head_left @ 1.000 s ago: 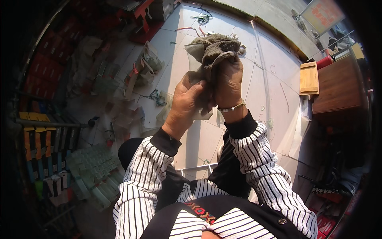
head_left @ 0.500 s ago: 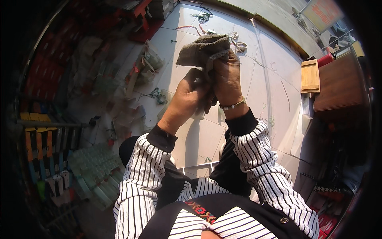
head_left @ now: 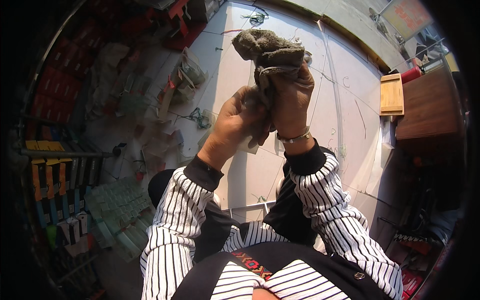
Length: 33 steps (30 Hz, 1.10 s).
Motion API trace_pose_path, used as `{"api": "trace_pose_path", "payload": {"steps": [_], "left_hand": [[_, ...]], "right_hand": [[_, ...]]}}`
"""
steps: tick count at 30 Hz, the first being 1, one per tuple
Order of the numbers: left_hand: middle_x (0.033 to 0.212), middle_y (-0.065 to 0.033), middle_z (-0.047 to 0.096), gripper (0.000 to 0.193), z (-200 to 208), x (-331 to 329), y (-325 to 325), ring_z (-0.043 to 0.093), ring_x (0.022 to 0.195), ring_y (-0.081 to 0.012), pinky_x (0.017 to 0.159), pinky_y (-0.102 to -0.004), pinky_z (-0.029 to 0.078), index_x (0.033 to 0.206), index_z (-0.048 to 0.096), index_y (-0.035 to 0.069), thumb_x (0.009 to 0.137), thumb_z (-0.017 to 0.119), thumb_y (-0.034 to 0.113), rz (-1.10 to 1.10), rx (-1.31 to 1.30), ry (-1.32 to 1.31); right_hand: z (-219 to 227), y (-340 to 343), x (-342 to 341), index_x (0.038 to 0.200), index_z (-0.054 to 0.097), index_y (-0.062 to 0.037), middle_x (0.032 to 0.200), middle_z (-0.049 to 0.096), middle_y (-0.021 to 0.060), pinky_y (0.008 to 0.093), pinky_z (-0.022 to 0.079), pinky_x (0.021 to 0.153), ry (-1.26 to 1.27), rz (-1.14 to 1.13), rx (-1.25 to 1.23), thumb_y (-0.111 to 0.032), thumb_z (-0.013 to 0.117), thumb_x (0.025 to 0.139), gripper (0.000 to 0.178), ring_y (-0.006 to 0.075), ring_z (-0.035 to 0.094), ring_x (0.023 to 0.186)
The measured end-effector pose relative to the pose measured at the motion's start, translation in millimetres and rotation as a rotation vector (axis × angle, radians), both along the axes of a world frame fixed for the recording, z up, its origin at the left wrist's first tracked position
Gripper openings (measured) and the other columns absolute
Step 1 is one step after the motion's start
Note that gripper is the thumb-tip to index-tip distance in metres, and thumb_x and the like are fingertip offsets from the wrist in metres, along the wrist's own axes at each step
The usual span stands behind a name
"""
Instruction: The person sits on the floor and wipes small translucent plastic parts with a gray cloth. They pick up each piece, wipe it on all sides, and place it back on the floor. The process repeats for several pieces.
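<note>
A crumpled grey-brown rag (head_left: pixel 270 50) is bunched in my right hand (head_left: pixel 292 95), its loose folds flopping over the top of the fingers. Close against it on the left, my left hand (head_left: pixel 235 120) is closed, with fingers curled toward the palm. Whatever sits between the left fingers is blurred and partly hidden, so I cannot make it out. Both hands are raised above the tiled floor, nearly touching each other.
Bagged goods (head_left: pixel 185 75) and stacked clear packets (head_left: pixel 117 215) lie to the left, near red boxes (head_left: pixel 55 90). Green string (head_left: pixel 200 118) lies on the tiles. At right stand a small wooden stool (head_left: pixel 391 95) and a brown cabinet (head_left: pixel 430 100).
The rag has swung upward and bunched differently, its folds now spreading up and right. My right hand has shifted slightly right; the left hand stays almost in place.
</note>
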<state>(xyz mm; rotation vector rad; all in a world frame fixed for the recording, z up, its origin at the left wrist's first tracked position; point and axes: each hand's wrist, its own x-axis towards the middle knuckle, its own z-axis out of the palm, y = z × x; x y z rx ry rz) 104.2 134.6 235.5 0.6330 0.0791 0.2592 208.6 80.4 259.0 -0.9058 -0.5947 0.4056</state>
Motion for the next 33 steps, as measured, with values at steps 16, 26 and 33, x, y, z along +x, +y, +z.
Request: {"api": "trace_pose_path", "payload": {"steps": [16,26,33], "left_hand": [[0.065,-0.0080,0.055,0.017,-0.9,-3.1,-5.5,0.052,0.046,-0.0130,0.038,-0.0219,0.037,0.099,0.043,0.004,0.091,0.051,0.017,0.105,0.204,0.134],[0.068,-0.0065,0.056,0.016,-1.6,-6.7,13.5,0.055,0.050,-0.0126,0.040,-0.0204,0.041,0.103,0.044,0.004,0.092,0.048,0.015,0.043,0.443,0.122],[0.071,-0.0160,0.053,0.021,-4.1,-9.2,4.4,0.048,0.056,-0.0193,0.057,-0.0306,0.043,0.090,0.048,-0.003,0.090,0.052,0.017,0.272,0.904,0.219]], "right_hand": [[-3.1,8.9,7.0,0.089,0.057,-0.0010,0.079,0.061,0.0065,0.0263,0.049,0.057,-0.275,-0.209,-0.311,0.000,0.054,0.079,0.011,0.0128,0.058,0.062],[-9.3,-3.4,23.0,0.102,0.058,0.0019,0.096,0.063,0.0065,0.0238,0.053,0.073,0.165,0.484,-0.260,-0.001,0.057,0.083,0.019,0.0114,0.061,0.082],[-5.4,-8.2,24.5,0.093,0.063,-0.0012,0.081,0.063,0.0001,0.0171,0.044,0.058,0.082,0.067,-0.113,0.003,0.055,0.080,0.016,0.0048,0.054,0.066]]}}
